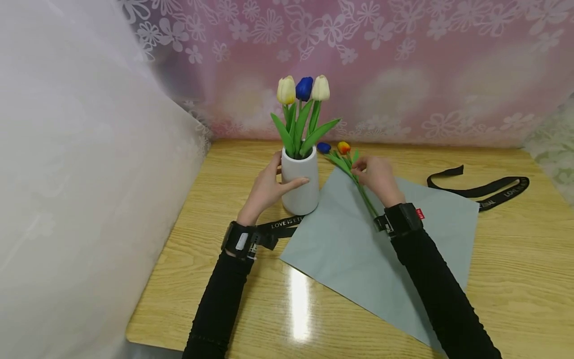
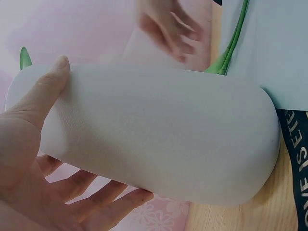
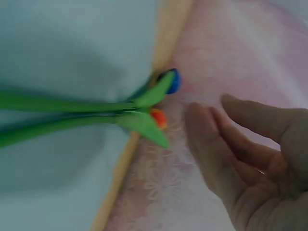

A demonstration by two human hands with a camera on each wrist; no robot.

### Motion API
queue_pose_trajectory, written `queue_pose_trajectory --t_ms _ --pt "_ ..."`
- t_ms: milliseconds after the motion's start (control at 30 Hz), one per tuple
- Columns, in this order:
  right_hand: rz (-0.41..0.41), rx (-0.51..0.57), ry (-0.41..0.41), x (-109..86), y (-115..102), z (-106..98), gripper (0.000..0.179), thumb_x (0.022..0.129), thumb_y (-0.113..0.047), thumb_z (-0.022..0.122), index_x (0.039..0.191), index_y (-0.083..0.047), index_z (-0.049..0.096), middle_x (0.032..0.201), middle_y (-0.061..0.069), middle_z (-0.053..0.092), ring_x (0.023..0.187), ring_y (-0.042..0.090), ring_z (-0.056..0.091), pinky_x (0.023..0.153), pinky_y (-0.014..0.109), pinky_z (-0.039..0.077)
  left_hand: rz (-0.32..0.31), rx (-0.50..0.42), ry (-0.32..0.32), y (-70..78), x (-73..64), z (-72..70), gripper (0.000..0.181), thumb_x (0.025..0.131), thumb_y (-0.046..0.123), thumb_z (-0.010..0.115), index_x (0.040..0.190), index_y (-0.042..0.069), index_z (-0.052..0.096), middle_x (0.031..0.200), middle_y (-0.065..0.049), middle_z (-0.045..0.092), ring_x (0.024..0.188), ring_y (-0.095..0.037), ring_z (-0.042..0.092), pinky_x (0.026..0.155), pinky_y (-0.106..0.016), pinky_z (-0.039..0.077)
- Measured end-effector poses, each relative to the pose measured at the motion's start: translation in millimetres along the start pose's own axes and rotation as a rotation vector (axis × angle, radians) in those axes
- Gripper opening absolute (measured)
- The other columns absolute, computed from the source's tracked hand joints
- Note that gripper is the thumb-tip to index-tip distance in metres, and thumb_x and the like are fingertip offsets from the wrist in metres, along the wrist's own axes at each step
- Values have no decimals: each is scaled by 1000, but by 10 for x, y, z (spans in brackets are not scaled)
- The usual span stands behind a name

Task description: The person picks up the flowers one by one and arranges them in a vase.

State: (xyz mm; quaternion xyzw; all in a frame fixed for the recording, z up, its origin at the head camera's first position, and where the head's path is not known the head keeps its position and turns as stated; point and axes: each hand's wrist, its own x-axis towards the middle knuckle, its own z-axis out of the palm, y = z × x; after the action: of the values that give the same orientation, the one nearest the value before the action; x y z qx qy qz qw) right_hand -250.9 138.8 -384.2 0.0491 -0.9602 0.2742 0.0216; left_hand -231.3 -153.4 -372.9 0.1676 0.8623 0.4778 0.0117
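My left hand point(image 1: 264, 192) grips a white vase point(image 1: 299, 187) from its left side, the thumb across the front and the fingers behind. The vase stands upright and holds two cream tulips, one of them the right cream tulip point(image 1: 320, 89), and a blue tulip point(image 1: 304, 89) between them. A loose blue tulip point(image 1: 324, 147) and an orange-red tulip point(image 1: 344, 147) lie with green stems on a grey wrapping sheet point(image 1: 332, 254). Over these stems hovers my right hand point(image 1: 378, 179). The right wrist view shows that hand point(image 3: 240, 159) with loosely bent fingers, thumb apart, holding nothing.
A black ribbon with white lettering point(image 1: 480, 192) curls at the right, partly under the sheet. Another ribbon end point(image 1: 282, 225) sticks out by the vase's base. Behind the wooden table point(image 1: 193, 284) hangs a pink floral curtain point(image 1: 403, 75); white fabric point(image 1: 80, 174) hangs at the left.
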Motion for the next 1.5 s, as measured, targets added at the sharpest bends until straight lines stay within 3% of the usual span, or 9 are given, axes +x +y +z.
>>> queue_pose_trajectory --t_ms 100,267,433,767,1267,1500 --pt "10 -82 -76 118 132 103 24 100 -9 62 114 7 72 108 26 70 91 37 66 84 47 52 4 -1 -2 -10 -4 12 87 87 48 78 157 24 31 153 -8 46 135 -36 50 102 -56 49" --pt "26 -169 -115 194 226 225 21 95 -7 67 106 10 74 107 27 72 100 42 64 93 51 51 6 11 -5 -11 -25 35 87 88 48 78 157 25 31 153 -8 46 135 -36 51 101 -56 50" --pt "62 -167 -129 226 224 295 20 92 -9 73 102 9 76 104 25 72 100 43 64 93 52 49 12 12 -2 -3 -35 40 87 88 47 78 157 24 31 153 -9 47 134 -36 51 101 -56 50" --pt "16 -224 -116 284 193 336 14 86 -3 77 94 8 77 95 24 73 93 42 66 85 50 54 10 10 9 3 -24 29 87 88 47 78 157 24 31 152 -9 47 135 -35 51 102 -57 50" --pt "36 -168 -103 283 192 315 10 87 -2 73 93 6 76 97 24 72 93 41 65 84 50 53 1 18 10 4 -11 15 88 88 47 78 157 24 30 153 -9 46 135 -36 50 102 -58 50" --pt "65 -87 -76 209 195 229 10 90 -5 73 94 4 75 93 20 72 80 32 64 80 45 51 -9 14 6 2 -11 10 89 87 49 78 158 25 29 154 -8 45 136 -35 50 102 -58 50"
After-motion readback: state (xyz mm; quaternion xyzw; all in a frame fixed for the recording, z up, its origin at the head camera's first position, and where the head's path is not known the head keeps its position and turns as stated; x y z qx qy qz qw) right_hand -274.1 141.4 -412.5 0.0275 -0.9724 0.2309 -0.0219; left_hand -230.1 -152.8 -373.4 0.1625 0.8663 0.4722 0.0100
